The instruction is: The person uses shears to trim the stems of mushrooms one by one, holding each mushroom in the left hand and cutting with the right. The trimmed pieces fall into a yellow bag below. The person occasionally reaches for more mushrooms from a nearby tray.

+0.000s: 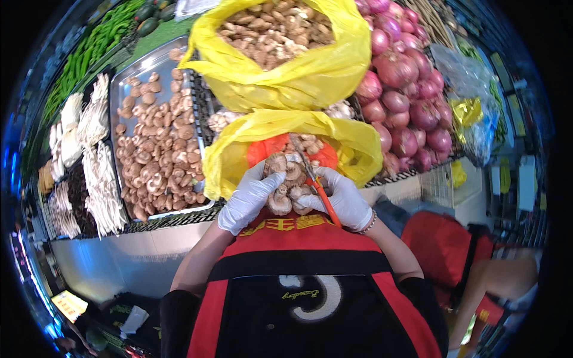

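My left hand (249, 197), in a thin white glove, grips a shiitake mushroom (275, 164) at the edge of a small cluster. More shiitake mushrooms (280, 200) are gathered between both hands, just in front of my red apron. Gloved as well, my right hand (342, 197) holds an orange-handled cutting tool (327, 203), its dark blade pointing away from me. Whether it is a knife or scissors I cannot tell. The right fingers also touch a mushroom (301, 199). Beneath and beyond the hands lies an open yellow plastic bag (286, 120) with a red bag and mushroom pieces inside.
Behind stands a larger yellow bag (277, 89) full of mushrooms. Left is a metal tray (168, 47) of shiitake, beside white enoki mushrooms (100, 188). Red onions (405, 105) are heaped at right, near clear plastic bags (470, 85). Another person's arm (488, 277) shows at lower right.
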`<action>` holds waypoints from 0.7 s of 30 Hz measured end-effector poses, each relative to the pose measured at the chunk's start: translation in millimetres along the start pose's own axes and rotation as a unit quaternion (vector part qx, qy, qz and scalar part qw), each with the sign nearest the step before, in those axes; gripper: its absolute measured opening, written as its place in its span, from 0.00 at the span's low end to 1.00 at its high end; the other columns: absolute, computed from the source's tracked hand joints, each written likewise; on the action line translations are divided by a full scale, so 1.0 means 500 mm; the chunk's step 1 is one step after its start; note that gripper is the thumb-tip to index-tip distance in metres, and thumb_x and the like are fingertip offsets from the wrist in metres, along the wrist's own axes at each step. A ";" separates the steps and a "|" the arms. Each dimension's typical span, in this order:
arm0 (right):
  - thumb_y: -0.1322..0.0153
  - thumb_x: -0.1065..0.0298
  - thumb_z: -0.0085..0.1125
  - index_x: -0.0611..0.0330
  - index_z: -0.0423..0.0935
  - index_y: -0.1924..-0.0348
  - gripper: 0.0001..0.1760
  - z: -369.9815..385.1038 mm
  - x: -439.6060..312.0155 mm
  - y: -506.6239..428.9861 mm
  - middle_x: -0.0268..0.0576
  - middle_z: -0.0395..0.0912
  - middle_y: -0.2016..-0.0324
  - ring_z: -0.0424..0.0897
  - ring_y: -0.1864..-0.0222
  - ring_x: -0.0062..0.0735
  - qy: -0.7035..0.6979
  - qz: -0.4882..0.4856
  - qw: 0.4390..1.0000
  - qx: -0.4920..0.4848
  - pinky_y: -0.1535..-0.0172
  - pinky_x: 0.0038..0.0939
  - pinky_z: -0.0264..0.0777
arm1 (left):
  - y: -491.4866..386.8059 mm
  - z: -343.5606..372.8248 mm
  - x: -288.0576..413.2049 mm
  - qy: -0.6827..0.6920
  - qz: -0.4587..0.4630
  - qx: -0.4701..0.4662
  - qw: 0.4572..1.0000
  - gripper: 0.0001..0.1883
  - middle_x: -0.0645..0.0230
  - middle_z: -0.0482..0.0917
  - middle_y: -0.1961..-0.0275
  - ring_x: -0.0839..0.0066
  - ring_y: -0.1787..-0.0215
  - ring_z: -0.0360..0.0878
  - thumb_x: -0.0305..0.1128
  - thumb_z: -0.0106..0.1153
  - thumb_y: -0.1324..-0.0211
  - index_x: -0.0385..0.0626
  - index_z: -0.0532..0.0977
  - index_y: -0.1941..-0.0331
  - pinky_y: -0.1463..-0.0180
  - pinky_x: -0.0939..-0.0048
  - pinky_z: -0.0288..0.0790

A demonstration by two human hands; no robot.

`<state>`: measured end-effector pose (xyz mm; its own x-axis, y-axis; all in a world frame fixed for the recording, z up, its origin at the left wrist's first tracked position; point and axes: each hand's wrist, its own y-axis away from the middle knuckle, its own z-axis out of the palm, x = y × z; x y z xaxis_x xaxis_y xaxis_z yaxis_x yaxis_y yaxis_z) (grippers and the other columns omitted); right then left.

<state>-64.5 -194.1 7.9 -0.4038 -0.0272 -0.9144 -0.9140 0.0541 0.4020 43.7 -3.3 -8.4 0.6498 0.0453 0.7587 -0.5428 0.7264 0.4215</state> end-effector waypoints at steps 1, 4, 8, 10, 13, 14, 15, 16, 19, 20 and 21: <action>0.34 0.67 0.74 0.65 0.71 0.41 0.31 0.011 -0.006 -0.015 0.38 0.80 0.62 0.80 0.59 0.24 0.058 0.017 0.998 0.024 0.54 0.27 0.76 | 0.009 -0.005 0.004 -0.013 0.033 0.024 0.999 0.21 0.65 0.79 0.45 0.76 0.45 0.79 0.36 0.58 0.32 0.37 0.70 0.40 0.40 0.71 0.74; 0.33 0.77 0.69 0.63 0.68 0.37 0.32 0.041 -0.042 -0.043 0.38 0.77 0.55 0.80 0.58 0.23 -0.098 -0.025 0.995 -0.004 0.53 0.26 0.76 | 0.043 -0.031 0.032 0.017 0.115 0.112 0.987 0.18 0.66 0.80 0.46 0.78 0.48 0.79 0.32 0.59 0.34 0.41 0.73 0.43 0.44 0.75 0.74; 0.35 0.79 0.67 0.64 0.70 0.37 0.32 0.062 -0.102 -0.068 0.38 0.73 0.46 0.75 0.49 0.21 -0.130 -0.062 0.985 -0.096 0.45 0.24 0.73 | 0.084 -0.159 0.145 0.161 0.272 0.100 0.943 0.20 0.62 0.79 0.48 0.67 0.52 0.81 0.37 0.58 0.34 0.47 0.69 0.41 0.56 0.66 0.80; 0.33 0.78 0.66 0.64 0.69 0.37 0.31 0.081 -0.119 -0.076 0.38 0.74 0.48 0.76 0.50 0.21 -0.096 -0.053 0.988 -0.107 0.45 0.25 0.73 | 0.058 -0.243 0.210 0.131 0.301 0.274 0.904 0.25 0.61 0.82 0.51 0.67 0.55 0.84 0.50 0.54 0.30 0.46 0.68 0.39 0.57 0.63 0.81; 0.31 0.78 0.65 0.65 0.68 0.36 0.30 0.097 -0.130 -0.079 0.34 0.76 0.56 0.77 0.55 0.20 -0.117 -0.024 0.983 -0.136 0.48 0.24 0.73 | 0.029 -0.383 0.299 0.251 0.191 0.324 0.892 0.19 0.65 0.83 0.51 0.65 0.53 0.84 0.48 0.60 0.34 0.51 0.75 0.47 0.51 0.56 0.80; 0.31 0.79 0.65 0.64 0.68 0.36 0.31 0.099 -0.130 -0.081 0.33 0.75 0.60 0.78 0.57 0.19 -0.103 -0.030 0.986 -0.130 0.51 0.24 0.75 | 0.019 -0.413 0.302 0.245 0.186 0.350 0.885 0.18 0.66 0.84 0.51 0.64 0.52 0.84 0.46 0.60 0.34 0.51 0.75 0.47 0.49 0.54 0.79; 0.31 0.80 0.65 0.64 0.67 0.35 0.31 0.100 -0.129 -0.082 0.31 0.75 0.65 0.78 0.60 0.19 -0.090 -0.035 0.988 -0.121 0.53 0.23 0.76 | 0.008 -0.437 0.306 0.238 0.180 0.376 0.877 0.17 0.67 0.84 0.50 0.64 0.50 0.84 0.44 0.61 0.34 0.51 0.75 0.47 0.48 0.52 0.78; 0.30 0.80 0.64 0.64 0.68 0.36 0.30 0.099 -0.128 -0.084 0.33 0.76 0.64 0.79 0.59 0.19 -0.068 -0.058 0.990 -0.109 0.53 0.24 0.76 | -0.002 -0.449 0.304 0.253 0.180 0.363 0.878 0.16 0.66 0.84 0.50 0.64 0.49 0.83 0.42 0.62 0.35 0.51 0.76 0.47 0.47 0.50 0.78; 0.30 0.80 0.64 0.63 0.68 0.37 0.28 0.088 -0.120 -0.081 0.35 0.77 0.62 0.80 0.58 0.20 -0.092 -0.063 0.992 -0.055 0.53 0.24 0.76 | -0.006 -0.421 0.273 0.284 0.169 0.278 0.902 0.13 0.62 0.82 0.48 0.64 0.48 0.82 0.37 0.60 0.34 0.48 0.77 0.49 0.44 0.54 0.78; 0.30 0.80 0.64 0.63 0.69 0.38 0.27 0.088 -0.115 -0.089 0.37 0.78 0.59 0.80 0.57 0.21 -0.131 -0.044 0.989 -0.045 0.53 0.24 0.76 | -0.004 -0.389 0.255 0.275 0.191 0.223 0.915 0.13 0.61 0.83 0.49 0.64 0.49 0.83 0.37 0.60 0.34 0.46 0.77 0.49 0.46 0.58 0.79; 0.30 0.79 0.64 0.64 0.70 0.38 0.27 0.082 -0.113 -0.087 0.36 0.77 0.57 0.78 0.56 0.18 -0.144 -0.044 0.988 -0.038 0.52 0.23 0.74 | -0.001 -0.346 0.235 0.273 0.209 0.158 0.926 0.13 0.61 0.83 0.49 0.64 0.50 0.84 0.37 0.60 0.34 0.44 0.77 0.50 0.48 0.61 0.81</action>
<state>-0.5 -153.8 40.1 -0.3057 0.2580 -0.9165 -0.9495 -0.0117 0.3135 212.4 120.4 -5.2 0.4738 0.6792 0.5606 -0.8797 0.3352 0.3374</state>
